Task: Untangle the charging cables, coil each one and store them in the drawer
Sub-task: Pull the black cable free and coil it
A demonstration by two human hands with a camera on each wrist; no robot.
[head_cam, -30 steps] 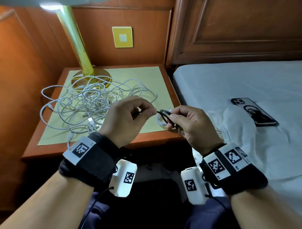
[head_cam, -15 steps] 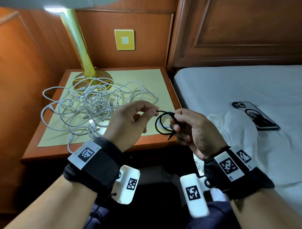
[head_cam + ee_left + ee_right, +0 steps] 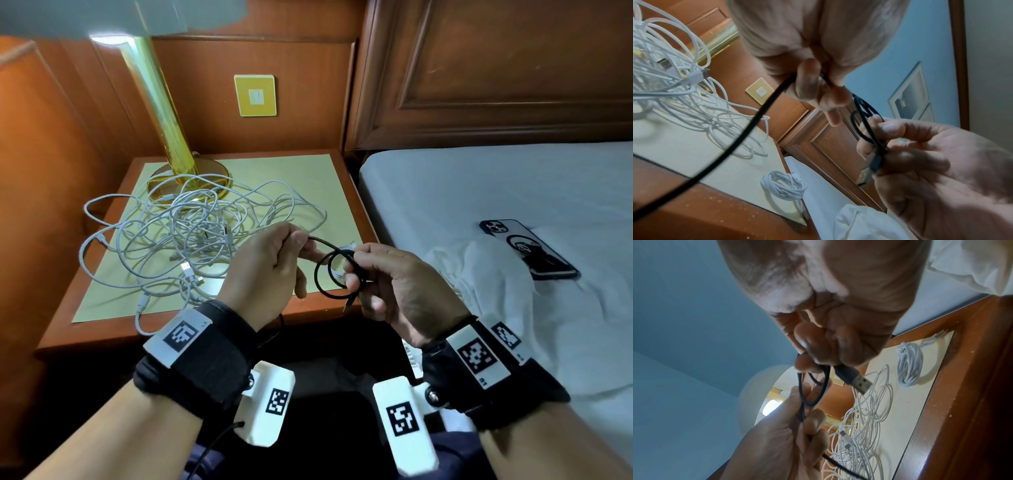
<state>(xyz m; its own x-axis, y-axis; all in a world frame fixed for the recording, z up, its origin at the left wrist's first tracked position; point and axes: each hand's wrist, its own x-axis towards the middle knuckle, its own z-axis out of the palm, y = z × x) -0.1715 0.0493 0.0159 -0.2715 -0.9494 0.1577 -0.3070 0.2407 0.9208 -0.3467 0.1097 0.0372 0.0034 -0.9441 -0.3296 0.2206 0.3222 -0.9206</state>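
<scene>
The black USB cable (image 3: 334, 274) is held in small loops above the front edge of the nightstand (image 3: 301, 313). The right hand (image 3: 397, 291) pinches the loops and plug; the left hand (image 3: 270, 270) pinches the free run. On the nightstand lie a tangle of white cables (image 3: 191, 233) and, toward the bed (image 3: 496, 185), a coiled white cable (image 3: 784, 186).

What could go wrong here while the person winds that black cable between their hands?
The small loops of the black cable are only pinched by the right hand, so they might spring open. Its long tail runs from the left hand down past the nightstand edge and could snag. It might also drag into the tangled white cables.
</scene>
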